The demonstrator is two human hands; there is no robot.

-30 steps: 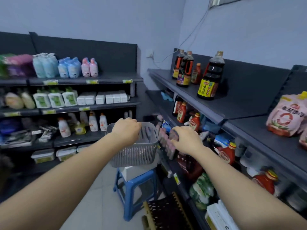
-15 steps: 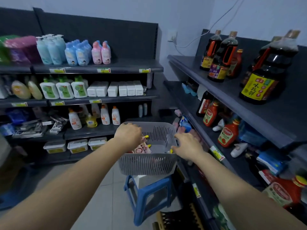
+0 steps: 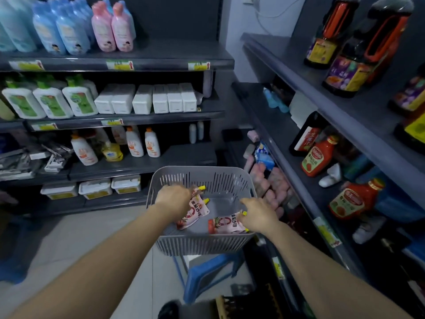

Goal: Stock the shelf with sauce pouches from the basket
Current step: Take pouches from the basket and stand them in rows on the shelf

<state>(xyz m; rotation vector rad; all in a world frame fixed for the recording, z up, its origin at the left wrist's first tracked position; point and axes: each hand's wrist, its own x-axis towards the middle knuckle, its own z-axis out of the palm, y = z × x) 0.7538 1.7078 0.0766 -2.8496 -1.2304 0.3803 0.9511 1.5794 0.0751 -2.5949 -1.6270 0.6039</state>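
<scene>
A grey slotted basket point(image 3: 202, 244) rests on a blue stool point(image 3: 208, 273) in front of me. Inside lie pink-and-red sauce pouches with yellow caps. My left hand point(image 3: 173, 198) is in the basket's left side, fingers closed on pouches point(image 3: 193, 209). On the right side of the basket my right hand point(image 3: 258, 217) has its fingers on another pouch point(image 3: 224, 225) lying flat on the basket floor. The dark shelf unit point(image 3: 305, 180) on my right holds red ketchup bottles point(image 3: 316, 157) and dark soy sauce bottles point(image 3: 358, 54).
Another shelf unit point(image 3: 128, 120) on the left carries lotion bottles, white boxes and tubs. Small pink packets point(image 3: 273, 187) sit on the low right shelf beside the basket. A brush point(image 3: 246, 305) lies on the floor near the stool. Pale tiled floor point(image 3: 76, 245) spreads to the left.
My view has tipped down and drawn closer to the basket. Both hands went from the rim and the shelf down into the basket and closed on pouches.
</scene>
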